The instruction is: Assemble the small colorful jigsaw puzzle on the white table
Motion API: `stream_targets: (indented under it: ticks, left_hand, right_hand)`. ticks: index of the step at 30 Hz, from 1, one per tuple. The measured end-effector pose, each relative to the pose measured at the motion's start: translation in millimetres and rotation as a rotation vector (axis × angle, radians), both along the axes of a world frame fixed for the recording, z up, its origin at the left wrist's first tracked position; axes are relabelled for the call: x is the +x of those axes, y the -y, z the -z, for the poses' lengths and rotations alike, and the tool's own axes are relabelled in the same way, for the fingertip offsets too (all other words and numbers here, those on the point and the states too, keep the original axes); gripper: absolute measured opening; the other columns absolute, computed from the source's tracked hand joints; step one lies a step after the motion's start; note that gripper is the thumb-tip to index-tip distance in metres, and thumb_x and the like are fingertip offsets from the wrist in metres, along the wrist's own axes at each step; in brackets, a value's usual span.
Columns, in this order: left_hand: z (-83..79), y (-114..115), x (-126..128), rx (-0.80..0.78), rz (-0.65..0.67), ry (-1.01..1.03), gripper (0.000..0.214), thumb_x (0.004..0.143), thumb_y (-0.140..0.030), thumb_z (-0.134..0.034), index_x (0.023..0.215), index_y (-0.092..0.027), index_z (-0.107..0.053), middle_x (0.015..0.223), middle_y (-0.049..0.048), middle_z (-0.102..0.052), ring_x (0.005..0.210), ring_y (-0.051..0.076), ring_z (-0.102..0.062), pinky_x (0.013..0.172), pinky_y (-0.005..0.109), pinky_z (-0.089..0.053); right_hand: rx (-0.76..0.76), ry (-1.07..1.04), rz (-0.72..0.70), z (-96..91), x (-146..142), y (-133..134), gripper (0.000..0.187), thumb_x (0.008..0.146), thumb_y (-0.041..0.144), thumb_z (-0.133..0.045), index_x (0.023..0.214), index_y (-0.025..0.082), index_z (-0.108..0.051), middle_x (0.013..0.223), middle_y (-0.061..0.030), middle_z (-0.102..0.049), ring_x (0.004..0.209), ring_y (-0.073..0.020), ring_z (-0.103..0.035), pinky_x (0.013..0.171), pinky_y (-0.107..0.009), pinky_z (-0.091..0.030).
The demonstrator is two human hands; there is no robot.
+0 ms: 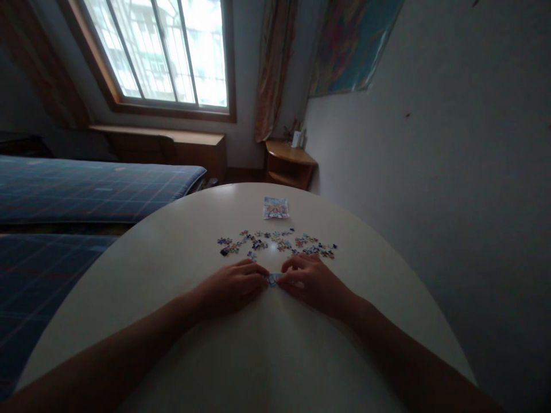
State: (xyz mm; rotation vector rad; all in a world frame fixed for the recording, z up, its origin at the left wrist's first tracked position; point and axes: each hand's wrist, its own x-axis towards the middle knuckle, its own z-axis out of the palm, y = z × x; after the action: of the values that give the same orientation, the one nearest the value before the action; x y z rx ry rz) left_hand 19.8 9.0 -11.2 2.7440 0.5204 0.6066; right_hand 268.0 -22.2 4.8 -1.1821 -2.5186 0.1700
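Observation:
On the round white table (pixel 181 275) my left hand (pixel 235 287) and my right hand (pixel 312 281) rest side by side, fingertips meeting. Both pinch a small bluish jigsaw puzzle piece or joined pieces (pixel 272 279) lying flat between them. Just beyond my fingers, several loose colourful puzzle pieces (pixel 278 242) are scattered in a band across the table. Farther back lies a small printed picture card (pixel 275 207).
A bed with a blue checked cover (pixel 86 189) stands to the left of the table. A wooden corner shelf (pixel 289 163) and a low wooden cabinet (pixel 181 146) sit under the window (pixel 163 51). A grey wall (pixel 430 172) runs close along the right.

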Motion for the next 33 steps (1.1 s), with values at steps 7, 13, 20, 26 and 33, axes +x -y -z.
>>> stream_targets:
  ticks: [7,13,20,26,33]
  left_hand:
    - [-1.8,2.4,0.0,0.055,-0.015,-0.095,0.034,0.097,-0.018,-0.052,0.131,-0.023,-0.055,0.119,0.0085,-0.063,0.107,0.023,-0.058,0.090,0.040,-0.054]
    - [-5.0,5.7,-0.6,0.137,-0.017,-0.121,0.033,0.096,-0.021,-0.053,0.128,-0.024,-0.058,0.122,0.0099,-0.060,0.109,0.024,-0.057,0.090,0.040,-0.054]
    - [-1.8,4.7,-0.7,0.133,-0.008,-0.117,0.033,0.095,-0.022,-0.054,0.128,-0.022,-0.057,0.126,0.0095,-0.059,0.111,0.024,-0.057,0.093,0.040,-0.052]
    - [-1.8,4.0,-0.7,0.147,0.017,-0.092,0.029,0.096,-0.023,-0.054,0.125,-0.021,-0.058,0.126,0.0086,-0.061,0.114,0.024,-0.057,0.099,0.041,-0.049]
    - [-0.4,4.0,-1.2,0.165,0.020,-0.087,0.027,0.097,-0.023,-0.053,0.123,-0.020,-0.058,0.125,0.0093,-0.062,0.112,0.023,-0.058,0.098,0.041,-0.050]
  right_hand:
    - [0.037,0.066,-0.028,-4.4,1.0,1.1,0.016,0.091,0.026,-0.064,0.101,0.032,-0.075,0.104,-0.0027,-0.070,0.093,-0.0188,-0.063,0.087,-0.037,-0.041]
    - [0.056,0.114,-0.104,-6.2,2.9,3.3,0.017,0.093,0.027,-0.060,0.102,0.031,-0.074,0.103,-0.0036,-0.071,0.093,-0.0187,-0.064,0.084,-0.036,-0.042]
    - [0.017,0.047,0.009,-9.4,16.4,-5.0,0.017,0.091,0.027,-0.063,0.103,0.029,-0.074,0.104,-0.0044,-0.072,0.095,-0.0194,-0.065,0.088,-0.037,-0.045]
    - [0.029,0.091,0.523,-11.8,61.5,-27.2,0.025,0.088,0.020,-0.059,0.109,0.020,-0.072,0.109,-0.0106,-0.071,0.099,-0.0256,-0.063,0.089,-0.040,-0.048]
    - [-0.062,0.084,0.555,0.5,86.6,-38.1,0.027,0.092,0.028,-0.056,0.111,0.020,-0.073,0.113,-0.0112,-0.069,0.104,-0.0238,-0.062,0.095,-0.037,-0.045]
